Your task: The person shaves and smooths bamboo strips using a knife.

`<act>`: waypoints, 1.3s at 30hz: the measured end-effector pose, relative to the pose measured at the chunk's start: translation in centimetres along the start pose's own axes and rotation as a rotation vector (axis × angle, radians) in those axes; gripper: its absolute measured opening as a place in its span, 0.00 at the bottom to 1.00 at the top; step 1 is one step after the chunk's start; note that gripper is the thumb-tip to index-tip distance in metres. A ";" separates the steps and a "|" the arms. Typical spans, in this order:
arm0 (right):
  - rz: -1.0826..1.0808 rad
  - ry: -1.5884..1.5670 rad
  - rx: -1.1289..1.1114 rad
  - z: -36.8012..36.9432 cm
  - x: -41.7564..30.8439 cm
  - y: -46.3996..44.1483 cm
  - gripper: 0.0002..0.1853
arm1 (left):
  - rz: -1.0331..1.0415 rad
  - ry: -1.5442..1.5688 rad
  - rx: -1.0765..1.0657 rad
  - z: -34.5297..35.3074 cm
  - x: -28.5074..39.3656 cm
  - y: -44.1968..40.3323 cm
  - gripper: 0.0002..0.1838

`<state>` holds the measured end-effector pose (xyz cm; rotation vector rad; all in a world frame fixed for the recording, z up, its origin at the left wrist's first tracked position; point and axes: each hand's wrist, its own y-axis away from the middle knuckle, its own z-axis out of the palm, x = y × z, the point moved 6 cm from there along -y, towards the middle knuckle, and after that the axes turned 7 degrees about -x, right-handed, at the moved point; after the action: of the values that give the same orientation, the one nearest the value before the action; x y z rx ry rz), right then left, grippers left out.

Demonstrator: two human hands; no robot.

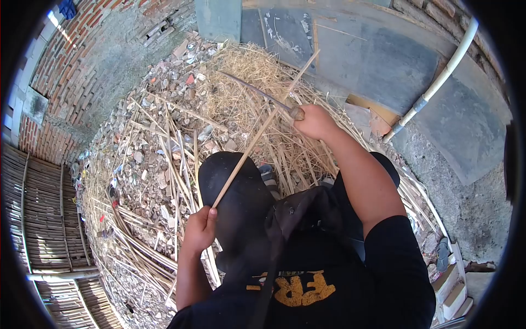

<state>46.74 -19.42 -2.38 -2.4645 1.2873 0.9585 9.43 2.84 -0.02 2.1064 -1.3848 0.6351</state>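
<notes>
My left hand point(199, 230) grips the near end of a long, pale bamboo strip point(246, 152), thumb along its top. The strip slants up over my left knee and away from me. In my right hand point(316, 122) is the handle of a knife point(257, 91) with a long, dark, narrow blade pointing up and to the left. Near its handle the blade crosses the strip; whether it touches or passes just over it I cannot tell. Beneath the knife lies a heap of thin straw-coloured shavings point(241, 68).
More bamboo strips point(174, 159) lie loose over rubble to my left. A brick wall point(76, 66) rises at the left, above a slatted bamboo panel point(46, 214). Grey boards point(378, 66) lean at the far side, with a white pipe point(438, 82) slanting in front of them.
</notes>
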 end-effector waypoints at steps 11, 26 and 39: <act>-0.155 0.211 -0.213 0.0 -6.1 5.4 0.12 | -0.028 0.120 -0.088 0.1 -0.5 -0.6 0.27; -0.031 0.021 -0.007 -1.0 -0.5 2.0 0.23 | -0.036 0.107 -0.076 -0.2 0.0 -0.2 0.26; -0.187 0.205 -0.146 -0.4 -5.2 4.2 0.17 | -0.019 0.105 -0.058 0.0 -0.3 -0.4 0.27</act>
<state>41.44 -18.70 1.74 -2.7990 1.0503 0.7963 9.71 3.17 -0.32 2.0099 -1.3085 0.6796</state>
